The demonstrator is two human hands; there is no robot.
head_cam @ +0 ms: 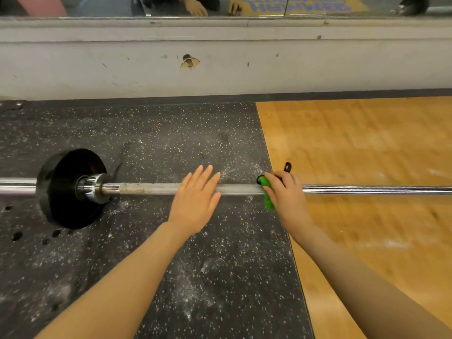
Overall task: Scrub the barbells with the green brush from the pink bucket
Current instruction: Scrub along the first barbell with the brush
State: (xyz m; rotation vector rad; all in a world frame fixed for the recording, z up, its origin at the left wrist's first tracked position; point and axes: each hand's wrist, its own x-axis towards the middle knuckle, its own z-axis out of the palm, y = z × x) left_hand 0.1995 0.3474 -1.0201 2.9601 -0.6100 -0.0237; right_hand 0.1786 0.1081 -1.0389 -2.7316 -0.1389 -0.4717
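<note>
Right hand (285, 194) grips green plastic brush (267, 193), mostly hidden, on long chrome steel barbell (156, 188) mid-frame. Left hand (195, 196) flat, fingers spread, on bar. Bar ends cut off both edges. Black round plate (66, 189) left.

A long steel barbell (156, 189) is lying flat on the floor, running left to right across the middle of the scene. Its shaft is looking dull and chalky on the left stretch, with rusty specks near the collar, and shining bright chrome on the right. A black weight plate (66, 189) is sitting on its left sleeve, standing on edge. The green brush (267, 194) is lying across the shaft where the dull part meets the shiny part, its handle pointing toward the near side, a black loop trailing off its far end.
</note>
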